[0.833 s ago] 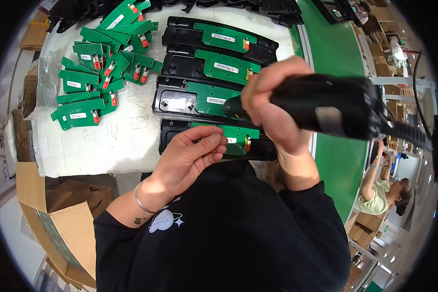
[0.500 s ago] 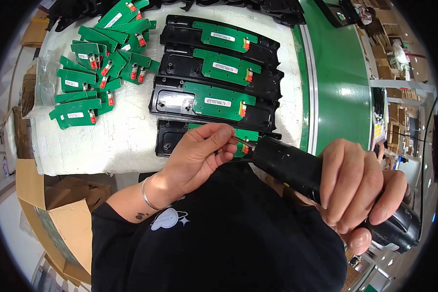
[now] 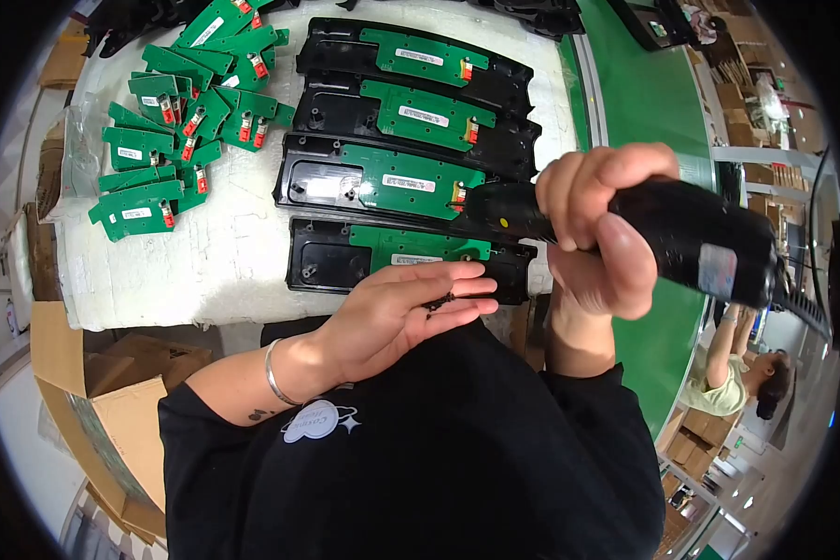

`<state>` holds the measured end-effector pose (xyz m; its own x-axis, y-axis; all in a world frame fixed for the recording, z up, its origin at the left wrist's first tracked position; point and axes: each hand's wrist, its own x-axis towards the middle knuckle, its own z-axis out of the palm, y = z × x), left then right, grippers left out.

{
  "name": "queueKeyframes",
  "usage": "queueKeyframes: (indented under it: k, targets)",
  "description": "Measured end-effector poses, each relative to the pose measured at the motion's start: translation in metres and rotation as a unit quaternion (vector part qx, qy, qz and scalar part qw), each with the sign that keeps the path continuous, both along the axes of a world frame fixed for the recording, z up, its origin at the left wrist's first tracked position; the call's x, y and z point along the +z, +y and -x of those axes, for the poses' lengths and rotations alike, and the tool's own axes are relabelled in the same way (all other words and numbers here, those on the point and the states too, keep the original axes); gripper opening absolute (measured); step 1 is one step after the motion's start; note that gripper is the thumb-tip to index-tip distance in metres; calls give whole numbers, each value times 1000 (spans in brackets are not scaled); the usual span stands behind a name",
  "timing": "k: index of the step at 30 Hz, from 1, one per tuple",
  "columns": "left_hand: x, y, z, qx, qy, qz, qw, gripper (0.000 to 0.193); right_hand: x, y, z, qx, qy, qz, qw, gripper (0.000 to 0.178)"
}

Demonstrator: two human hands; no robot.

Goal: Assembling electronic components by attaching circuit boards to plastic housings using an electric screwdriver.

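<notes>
An open cardboard box [image 3: 133,420] sits lower left, and a pale-shirted person [image 3: 719,385] is beyond the green surface [image 3: 639,103].

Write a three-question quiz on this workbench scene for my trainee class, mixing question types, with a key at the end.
1. How many black panels in the column carry a green board?
2. True or false: the right grip holds the black power tool.
3. What lies on the left grip?

Key:
1. Four.
2. True.
3. Small dark pieces that look like screws.
</notes>
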<state>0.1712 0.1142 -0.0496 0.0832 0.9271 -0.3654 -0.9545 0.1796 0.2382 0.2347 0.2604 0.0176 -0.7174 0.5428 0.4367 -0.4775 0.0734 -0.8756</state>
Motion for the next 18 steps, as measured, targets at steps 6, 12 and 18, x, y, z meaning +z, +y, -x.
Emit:
queueKeyframes:
  k: [6, 12, 18]
  targets:
    - [0, -4, 4, -48, 51, -18, 997, 33, -5, 6, 4, 7, -34, 1, 999, 28]
    - [3, -3, 12, -74, 60, -27, 995, 35, -2, 2, 3, 31, -63, -3, 998, 26]
    - [8, -4, 13, -50, 85, -21, 995, 25, -3, 2, 4, 47, -76, 2, 996, 23]
